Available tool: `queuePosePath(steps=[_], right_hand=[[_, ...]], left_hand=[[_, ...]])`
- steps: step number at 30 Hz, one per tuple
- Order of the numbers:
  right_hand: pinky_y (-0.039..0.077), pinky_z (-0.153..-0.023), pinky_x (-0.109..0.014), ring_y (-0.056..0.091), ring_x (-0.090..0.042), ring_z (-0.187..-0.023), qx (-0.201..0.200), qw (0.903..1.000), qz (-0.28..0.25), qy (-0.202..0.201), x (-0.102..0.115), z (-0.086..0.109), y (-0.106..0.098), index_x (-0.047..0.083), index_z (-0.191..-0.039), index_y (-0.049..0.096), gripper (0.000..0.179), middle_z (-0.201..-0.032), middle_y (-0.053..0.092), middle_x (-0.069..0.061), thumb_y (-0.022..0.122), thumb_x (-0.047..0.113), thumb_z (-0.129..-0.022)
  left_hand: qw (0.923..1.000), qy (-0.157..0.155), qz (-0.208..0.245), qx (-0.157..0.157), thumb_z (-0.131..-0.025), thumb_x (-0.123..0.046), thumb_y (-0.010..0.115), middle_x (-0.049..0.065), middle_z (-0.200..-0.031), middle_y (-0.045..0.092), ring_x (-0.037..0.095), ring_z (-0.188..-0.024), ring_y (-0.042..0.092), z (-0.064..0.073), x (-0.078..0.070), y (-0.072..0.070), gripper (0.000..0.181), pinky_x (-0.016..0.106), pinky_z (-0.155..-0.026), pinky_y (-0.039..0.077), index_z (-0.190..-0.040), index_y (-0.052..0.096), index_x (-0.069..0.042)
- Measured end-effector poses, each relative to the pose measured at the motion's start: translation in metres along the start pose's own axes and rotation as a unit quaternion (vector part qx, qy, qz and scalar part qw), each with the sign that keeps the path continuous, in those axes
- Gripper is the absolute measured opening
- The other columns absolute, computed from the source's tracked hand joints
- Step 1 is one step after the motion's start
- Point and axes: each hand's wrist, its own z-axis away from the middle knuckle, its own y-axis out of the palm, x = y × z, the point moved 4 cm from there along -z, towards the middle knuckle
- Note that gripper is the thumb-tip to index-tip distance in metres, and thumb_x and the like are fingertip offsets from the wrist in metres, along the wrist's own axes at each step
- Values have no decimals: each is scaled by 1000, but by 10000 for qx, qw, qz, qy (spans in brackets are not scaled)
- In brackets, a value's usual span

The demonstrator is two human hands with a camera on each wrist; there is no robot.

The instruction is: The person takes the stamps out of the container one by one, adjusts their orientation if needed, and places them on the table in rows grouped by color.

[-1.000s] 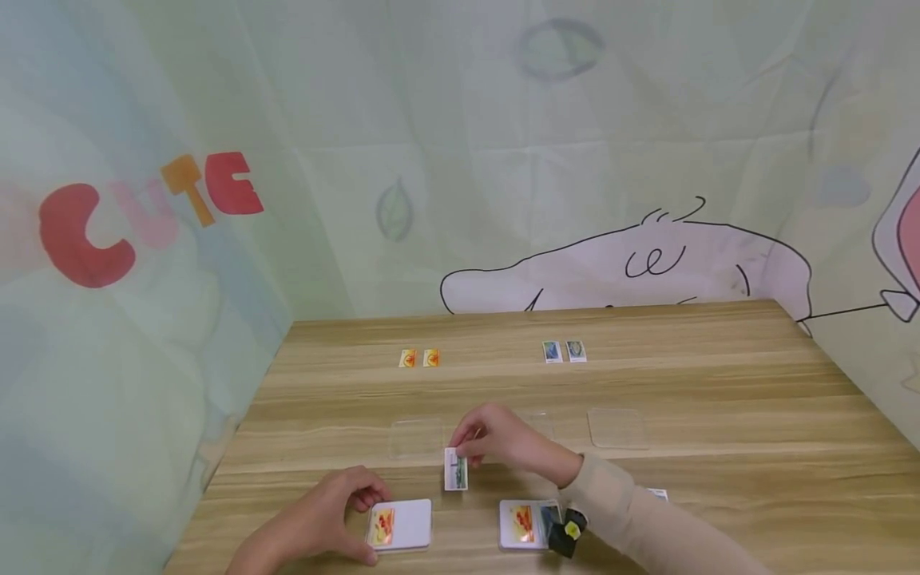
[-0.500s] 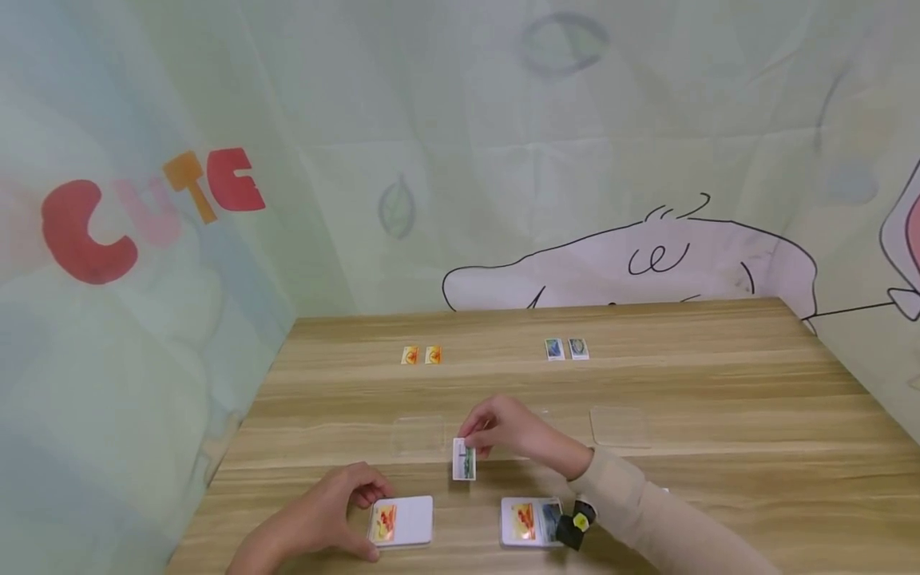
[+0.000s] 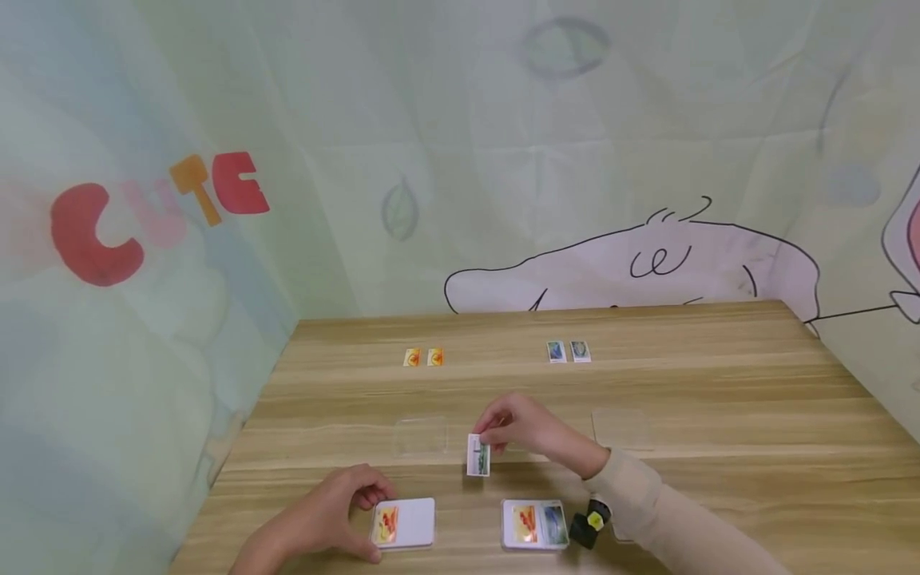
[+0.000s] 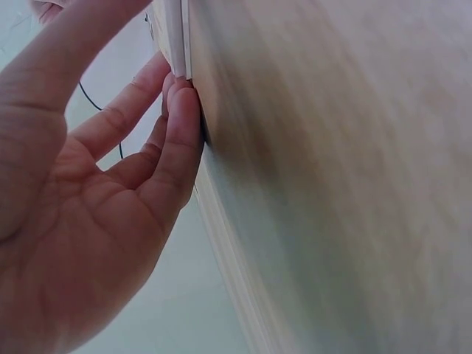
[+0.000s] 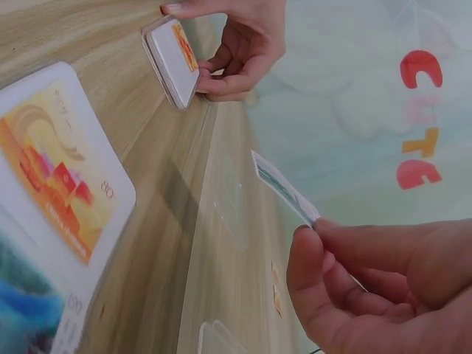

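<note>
Since a second ago, the small card (image 3: 477,458) pinched in the right hand (image 3: 528,430) has been carried a little to the right and farther from the body, above the wooden table (image 3: 719,415). It is gripped at its top edge between thumb and fingertips and hangs upright over the tabletop, between the two white holders. The left hand (image 3: 323,523) is curled round the left card holder (image 3: 404,524), with thumb and fingers against its edges, steadying it flat on the table.

For the step in hand to go well, the card would best be kept pinched only at its edge, so its printed face stays readable and it can be laid flat without being bent. The left holder should be kept braced so that it does not slide.

What the card's picture shows cannot be made out; only a green and blue band is seen. Clear plastic sheets (image 3: 420,435) lie faintly on the table and their edges are hard to trace. Part of the right card holder (image 3: 533,525) is covered by the wrist camera. Two pairs of small cards (image 3: 422,358) lie far off, too small to read.
</note>
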Motion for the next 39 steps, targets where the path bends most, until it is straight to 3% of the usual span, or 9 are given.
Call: queuePosePath(steps=[18, 23, 39], right_hand=[[57, -66, -34, 62, -15, -67, -112, 9999, -69, 48, -12, 9, -19, -3, -96, 73, 7, -85, 69, -4, 68, -2, -91], [58, -67, -40, 64, -18, -68, -116, 9999, -79, -27, -12, 11, -21, -5, -95, 72, 7, -84, 69, -6, 67, -4, -91], [57, -69, -43, 64, -22, -70, -314, 9993, -100, 151, -18, 17, -36, -2, -95, 72, 6, -84, 68, -5, 67, -2, -92]], left_hand=[[9998, -89, 190, -26, -65, -28, 94, -3, -101, 61, 8, -89, 56, 2, 2, 1, 54, 26, -79, 51, -108, 65, -12], [9997, -71, 250, -46, -65, -27, 94, -2, -101, 61, 9, -89, 56, 2, 2, 2, 54, 26, -79, 51, -108, 65, -12], [9999, 47, 139, -85, -65, -30, 94, -3, -102, 62, 8, -89, 56, 1, 2, 1, 55, 26, -79, 51, -108, 65, -12]])
